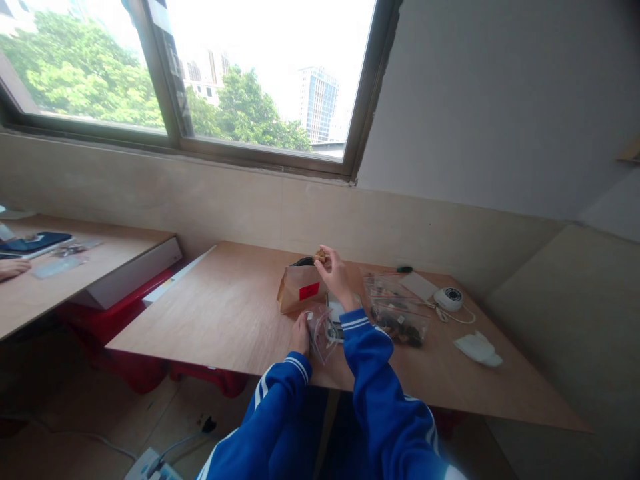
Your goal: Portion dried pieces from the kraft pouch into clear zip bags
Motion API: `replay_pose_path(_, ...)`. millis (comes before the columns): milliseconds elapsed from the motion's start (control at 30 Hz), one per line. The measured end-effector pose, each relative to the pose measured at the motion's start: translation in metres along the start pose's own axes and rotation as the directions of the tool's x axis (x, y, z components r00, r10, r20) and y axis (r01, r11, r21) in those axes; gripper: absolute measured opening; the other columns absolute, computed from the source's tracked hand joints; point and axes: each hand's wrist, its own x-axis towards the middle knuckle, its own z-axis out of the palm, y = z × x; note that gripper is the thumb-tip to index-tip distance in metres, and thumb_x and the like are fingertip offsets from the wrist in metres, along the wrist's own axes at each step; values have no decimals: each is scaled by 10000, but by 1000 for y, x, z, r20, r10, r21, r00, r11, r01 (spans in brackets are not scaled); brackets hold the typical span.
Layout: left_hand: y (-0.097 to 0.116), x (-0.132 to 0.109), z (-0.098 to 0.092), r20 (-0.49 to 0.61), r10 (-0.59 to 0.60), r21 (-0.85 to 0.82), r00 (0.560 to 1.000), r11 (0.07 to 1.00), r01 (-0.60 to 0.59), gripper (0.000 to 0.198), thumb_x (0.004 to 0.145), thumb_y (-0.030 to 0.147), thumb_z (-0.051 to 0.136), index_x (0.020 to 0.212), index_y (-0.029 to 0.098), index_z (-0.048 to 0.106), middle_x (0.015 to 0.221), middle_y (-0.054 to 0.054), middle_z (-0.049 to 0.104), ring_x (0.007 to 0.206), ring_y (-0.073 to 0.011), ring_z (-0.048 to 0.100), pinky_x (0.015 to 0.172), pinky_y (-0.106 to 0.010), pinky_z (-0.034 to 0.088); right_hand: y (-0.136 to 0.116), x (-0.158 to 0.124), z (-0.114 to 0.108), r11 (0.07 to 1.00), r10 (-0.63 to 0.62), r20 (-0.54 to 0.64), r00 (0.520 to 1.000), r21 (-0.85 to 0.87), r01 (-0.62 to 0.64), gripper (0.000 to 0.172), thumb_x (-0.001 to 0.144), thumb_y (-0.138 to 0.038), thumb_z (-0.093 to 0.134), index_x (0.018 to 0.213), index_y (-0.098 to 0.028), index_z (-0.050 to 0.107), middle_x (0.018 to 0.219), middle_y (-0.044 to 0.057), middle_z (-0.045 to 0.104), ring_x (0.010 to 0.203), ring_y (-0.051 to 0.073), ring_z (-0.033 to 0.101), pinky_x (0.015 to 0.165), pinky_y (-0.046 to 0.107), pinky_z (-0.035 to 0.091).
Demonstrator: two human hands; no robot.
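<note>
Raised above the table, my right hand pinches a small brown lumpy piece between thumb and fingers. Its exact kind is too small to make out. Lower down, my left hand is closed on the edge of a clear plastic bag. Just beyond stands a brown paper bag with a red label, its dark mouth near my right fingertips. A flat white device lies partly hidden under my right wrist and the plastic bag.
Clear zip bags of dark brown pieces lie to the right on the wooden table. Beyond them are a white dome camera with its cable and a crumpled white wrapper. At far left, another person's hand rests on a second table.
</note>
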Motion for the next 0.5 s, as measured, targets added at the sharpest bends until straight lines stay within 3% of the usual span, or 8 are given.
replay_pose_path(167,-1,1,-1,-9,33,43,999,999,-33,472,804,534,490,957,133,685,1031,-129,694,1035,-279,604,967,-423,403,-5,-6,-2,999,-37,81,996,-17,39,249,908,-329,488,1095,-213,605,1036,71,646,961,194,615,884,334,486)
replay_pose_path(267,0,1,-1,-18,49,58,999,997,-48,454,805,522,490,951,138,682,1039,-124,691,1037,-267,599,979,-410,393,-5,-12,0,996,-61,110,992,-52,67,271,939,-341,424,991,-217,660,1082,74,635,1026,195,596,926,335,463)
replay_pose_path(400,2,0,0,-14,48,55,999,997,-47,468,809,529,474,958,134,676,1038,-125,689,1027,-256,604,965,-391,407,-5,-17,4,994,-61,64,996,-88,66,328,959,-332,365,1125,-232,630,1254,76,568,1198,194,498,1038,364,376)
replay_pose_path(500,2,-1,2,-6,24,34,1000,999,-24,484,817,541,455,984,138,667,1043,-123,688,1018,-248,611,953,-389,419,-11,-25,-1,996,-49,-36,998,-78,47,343,947,-294,368,1220,-227,565,1327,83,513,1263,197,430,1050,386,354)
